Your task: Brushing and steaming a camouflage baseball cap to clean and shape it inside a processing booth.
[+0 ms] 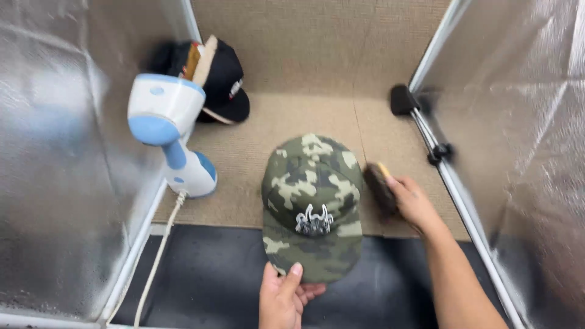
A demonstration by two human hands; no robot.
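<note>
My left hand, nearest, pinches the camouflage cap's brim. My right hand is closed around a dark brush beside the cap.

Only the person's two hands and part of one arm show, at the bottom of the frame. The left hand is bare, cut off at the wrist by the lower edge. The right hand is bare too, with an unsleeved forearm. No rings or watch show, as far as the view allows.

Bright, even light from above, soft glare on the silvery foil walls, edges slightly blurred and stretched.
</note>
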